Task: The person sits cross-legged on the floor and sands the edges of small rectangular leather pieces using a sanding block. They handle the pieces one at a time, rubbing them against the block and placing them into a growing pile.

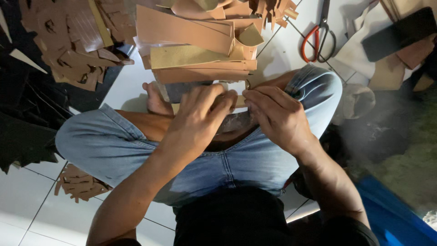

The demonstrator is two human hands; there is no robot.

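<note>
I sit cross-legged in light blue jeans (246, 159) on a white tiled floor (27, 205). My left hand (200, 116) and my right hand (273, 114) meet in front of me, fingertips pinching the near edge of a pale flat piece (236, 86) that lies under a stack of tan and brown leather-like strips (195, 54). Both hands cover most of that piece. Whether either hand has a full hold on it is hidden by the fingers.
Red-handled scissors (318, 38) lie on the floor at the upper right. Brown cut scraps (68, 41) are piled at the upper left, a smaller heap (79, 182) by my left knee. Dark sheets (22, 118) lie left; a blue surface (391, 214) lower right.
</note>
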